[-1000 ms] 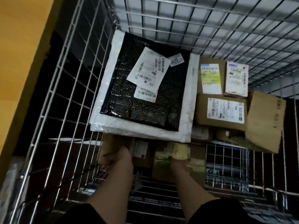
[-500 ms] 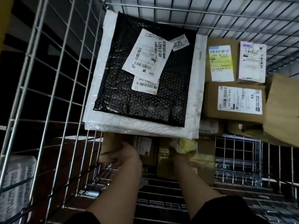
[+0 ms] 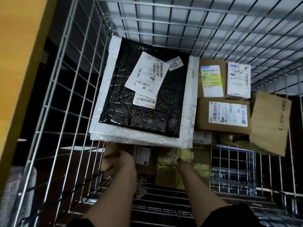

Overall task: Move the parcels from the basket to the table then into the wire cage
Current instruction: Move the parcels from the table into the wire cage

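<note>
Inside the wire cage, a black bubble mailer with white labels lies on white padded mailers. Just below their near edge, my left hand grips a brown cardboard box, its fingertips hidden under the mailers. My right hand holds a box with yellow tape. Between them sits a dark box with a white label. To the right lie several labelled cardboard boxes.
A brown paper parcel leans against the cage's right side. A yellow wooden surface runs along the left, outside the cage. The cage's wire floor shows between my forearms. A pale crate stands at the lower left outside.
My head view has swung, so the yellow surface on the left is back in sight. Both hands stay on the same boxes under the mailers' near edge, barely moved.
</note>
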The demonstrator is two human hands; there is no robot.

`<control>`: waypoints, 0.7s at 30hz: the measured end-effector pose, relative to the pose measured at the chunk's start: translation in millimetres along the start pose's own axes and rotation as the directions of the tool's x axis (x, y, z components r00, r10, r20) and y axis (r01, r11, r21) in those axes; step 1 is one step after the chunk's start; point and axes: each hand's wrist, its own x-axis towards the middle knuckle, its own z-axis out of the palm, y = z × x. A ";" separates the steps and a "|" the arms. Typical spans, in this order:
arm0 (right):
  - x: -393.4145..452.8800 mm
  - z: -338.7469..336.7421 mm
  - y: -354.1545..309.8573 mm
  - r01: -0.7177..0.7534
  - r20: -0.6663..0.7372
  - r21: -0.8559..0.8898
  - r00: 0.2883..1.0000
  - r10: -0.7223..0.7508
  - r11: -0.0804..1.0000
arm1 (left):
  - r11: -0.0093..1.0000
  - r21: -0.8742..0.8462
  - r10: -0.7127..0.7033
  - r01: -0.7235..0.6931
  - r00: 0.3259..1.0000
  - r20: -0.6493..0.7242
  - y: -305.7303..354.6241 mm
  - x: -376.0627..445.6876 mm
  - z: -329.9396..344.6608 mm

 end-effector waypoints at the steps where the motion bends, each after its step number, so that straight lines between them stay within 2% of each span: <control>1: -10.1 -4.7 1.5 0.011 -0.013 -0.033 1.000 -0.012 0.999 | 1.000 0.025 0.015 -0.014 0.999 -0.042 2.2 -4.3 -5.2; 3: -36.1 -22.3 0.3 0.089 -0.110 0.010 0.990 -0.088 0.996 | 0.993 0.113 0.045 -0.035 0.995 -0.087 10.1 -25.3 -22.8; 5: -58.8 -36.0 -4.9 0.210 -0.264 0.036 0.945 -0.193 0.977 | 0.961 0.225 0.181 -0.158 0.980 -0.084 15.8 -42.9 -36.2; 6: -69.4 -41.4 -8.1 0.299 -0.347 0.017 0.897 -0.275 0.954 | 0.932 0.266 0.278 -0.245 0.956 -0.094 18.3 -51.8 -43.1; 8: -88.7 -49.0 -16.1 0.498 -0.431 -0.065 0.767 -0.474 0.865 | 0.820 0.335 0.510 -0.464 0.858 -0.058 25.4 -65.0 -51.7; 10: -110.6 -55.5 -31.0 0.651 -0.426 -0.214 0.609 -0.669 0.728 | 0.641 0.395 0.708 -0.658 0.706 0.025 37.7 -73.8 -56.7; 12: -120.8 -54.0 -45.1 0.744 -0.285 -0.398 0.456 -0.843 0.537 | 0.445 0.474 0.814 -0.760 0.564 0.139 52.1 -69.5 -56.3; 13: -123.6 -50.6 -52.5 0.762 -0.155 -0.499 0.389 -0.908 0.411 | 0.365 0.522 0.825 -0.771 0.528 0.201 61.3 -65.0 -55.9; 15: -123.2 -39.6 -64.9 0.760 0.104 -0.630 0.290 -0.951 0.163 | 0.271 0.600 0.801 -0.753 0.522 0.294 77.6 -49.6 -54.0; 17: -121.2 -28.1 -74.8 0.740 0.259 -0.672 0.258 -0.931 0.018 | 0.228 0.634 0.762 -0.739 0.541 0.355 90.0 -36.2 -52.4; 21: -118.4 -13.4 -86.8 0.706 0.321 -0.708 0.313 -0.894 -0.007 | 0.193 0.672 0.649 -0.715 0.606 0.459 95.4 -21.6 -46.4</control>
